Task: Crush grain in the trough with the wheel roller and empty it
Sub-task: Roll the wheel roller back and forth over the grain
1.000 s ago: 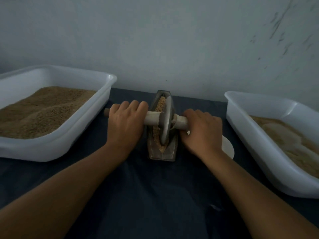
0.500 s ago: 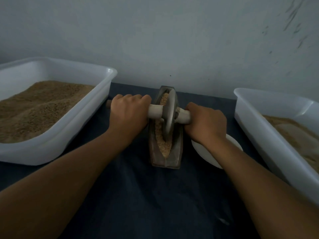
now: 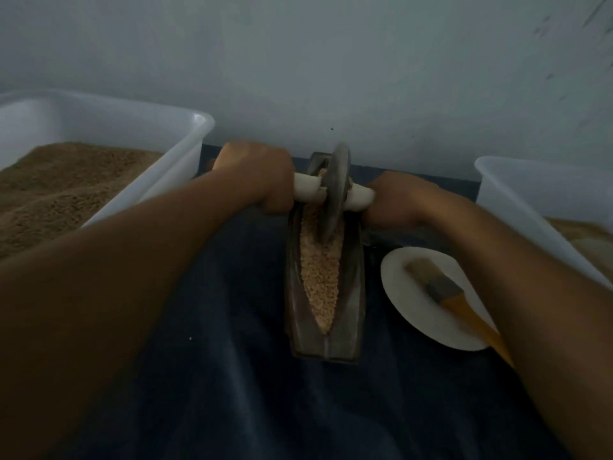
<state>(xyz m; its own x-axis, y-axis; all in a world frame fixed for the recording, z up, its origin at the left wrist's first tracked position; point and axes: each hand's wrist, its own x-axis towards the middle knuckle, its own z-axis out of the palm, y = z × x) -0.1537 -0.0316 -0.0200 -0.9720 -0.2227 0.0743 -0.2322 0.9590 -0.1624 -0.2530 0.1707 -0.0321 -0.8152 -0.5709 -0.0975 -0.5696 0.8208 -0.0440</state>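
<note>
Here both hands' fingers [image 3: 275, 184] wrap the wheel roller [image 3: 335, 190] axle, disc between them.

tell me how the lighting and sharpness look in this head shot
Head view: dim, bluish light with no glare; the hands, left hand and right hand, and the brush look softly motion-blurred; the grain in the trough reads clearest; wide-angle bending at the edges.

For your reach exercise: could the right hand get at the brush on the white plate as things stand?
Probably yes. The brush lies uncovered on the plate, just under the right forearm. But the right hand grips the roller handle, so it must let go first.
</note>
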